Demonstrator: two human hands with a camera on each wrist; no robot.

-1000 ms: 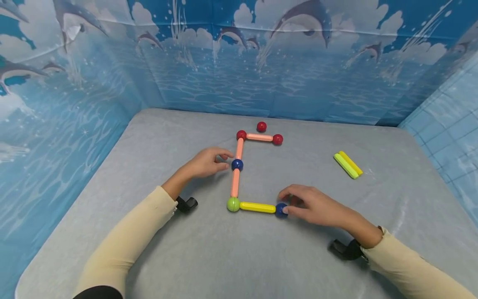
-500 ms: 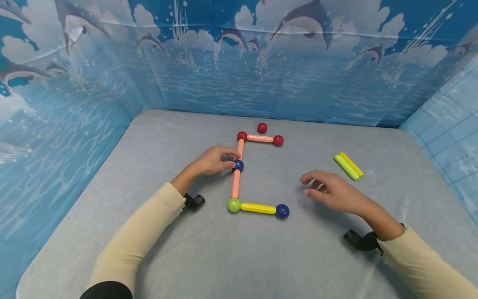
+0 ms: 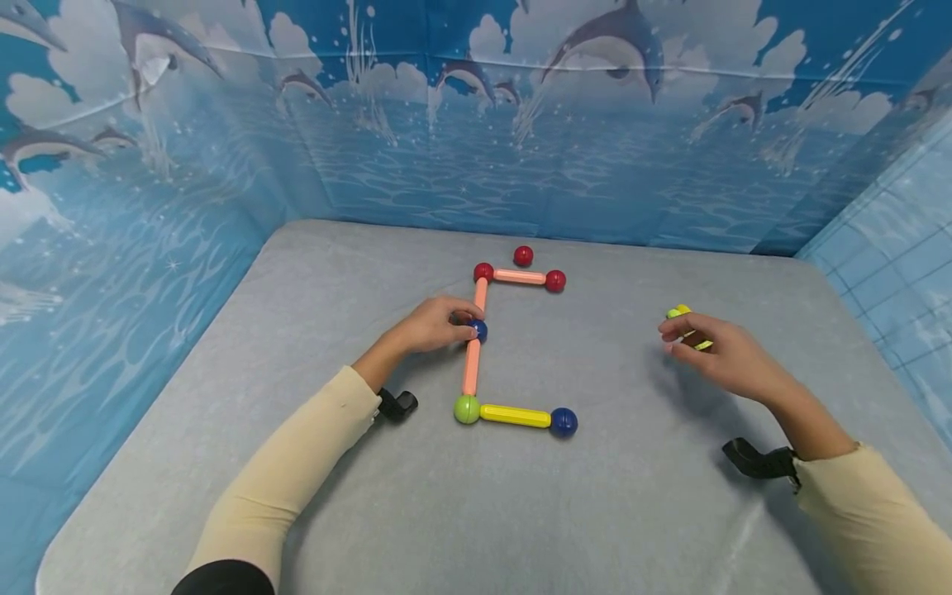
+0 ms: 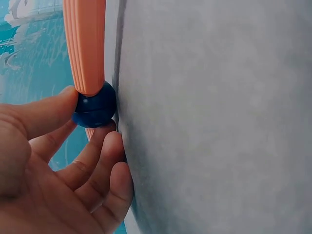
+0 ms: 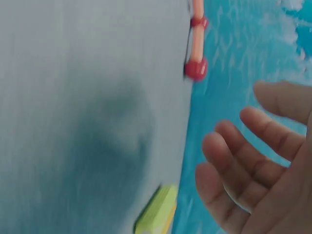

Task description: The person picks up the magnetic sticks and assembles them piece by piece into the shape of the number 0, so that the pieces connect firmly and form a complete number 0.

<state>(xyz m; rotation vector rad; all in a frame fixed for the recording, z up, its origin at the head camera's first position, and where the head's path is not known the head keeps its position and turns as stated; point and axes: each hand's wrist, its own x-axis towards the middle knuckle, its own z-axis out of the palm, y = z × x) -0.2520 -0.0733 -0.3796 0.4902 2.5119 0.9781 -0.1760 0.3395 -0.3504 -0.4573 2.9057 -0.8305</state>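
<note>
My left hand [image 3: 435,324] pinches a blue ball [image 4: 100,109] between thumb and fingers. Salmon rods join this ball on two sides; the nearer rod [image 3: 472,368] runs down to a green ball [image 3: 466,409]. The farther rod [image 3: 481,292] reaches a red ball [image 3: 483,272]. From the green ball, a yellow rod [image 3: 515,416] leads right to a second blue ball [image 3: 564,423]. Over at the right, my right hand [image 3: 725,354] holds nothing, fingers loosely bent. It partly hides a lime-green rod [image 5: 158,209] and a yellow rod lying side by side.
At the far end, another salmon rod [image 3: 519,277] ends in a red ball [image 3: 554,281]. A loose red ball [image 3: 524,256] lies just behind it. The grey table [image 3: 595,512] meets a dolphin-printed curtain [image 3: 476,165] at the back and sides.
My right hand has left the near blue ball and moved right and away, up to the loose rods. The left hand has come right and taken hold of the middle blue ball.
</note>
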